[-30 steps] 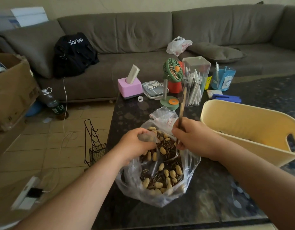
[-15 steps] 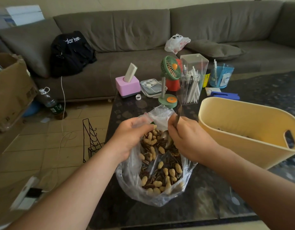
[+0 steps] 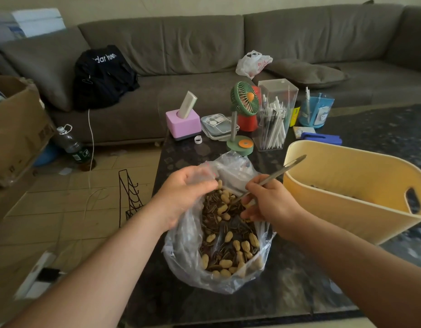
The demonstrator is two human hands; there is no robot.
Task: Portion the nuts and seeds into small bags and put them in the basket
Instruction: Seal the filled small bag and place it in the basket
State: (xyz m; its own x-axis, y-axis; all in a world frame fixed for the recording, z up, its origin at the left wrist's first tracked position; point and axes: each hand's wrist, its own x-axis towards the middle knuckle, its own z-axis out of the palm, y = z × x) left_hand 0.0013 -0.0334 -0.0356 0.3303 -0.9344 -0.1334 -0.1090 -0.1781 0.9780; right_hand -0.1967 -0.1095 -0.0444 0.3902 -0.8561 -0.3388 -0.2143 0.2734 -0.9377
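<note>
A large clear bag point(image 3: 219, 263) of peanuts and sunflower seeds point(image 3: 228, 235) sits open on the dark table point(image 3: 287, 294), directly in front of the person.

The left hand point(image 3: 183, 197) is held at the bag's far-left rim. Its fingers are curled round a small clear bag point(image 3: 204, 172) with a red strip at its mouth, pinched above the pile. Whether that mouth is spread open cannot be told.

The right hand point(image 3: 268, 202) is closed round the handle of a metal spoon point(image 3: 275, 177). The spoon's long axis runs from lower left to upper right: the handle end points up towards the yellow basket point(image 3: 346, 176), and the bowl end is sunk in the seeds just beside the left fingers, mostly hidden.

Key relation: the small bag lies to the left of and slightly above the spoon's bowl, near it, with the pile directly beneath both. A loaded spoon would therefore be carried a short way up and leftward, judged the next move. A spill there would likely fall back into the large bag.

The basket stands to the right, nearer the right hand. Dark contents are glimpsed inside; they cannot be identified.
</note>
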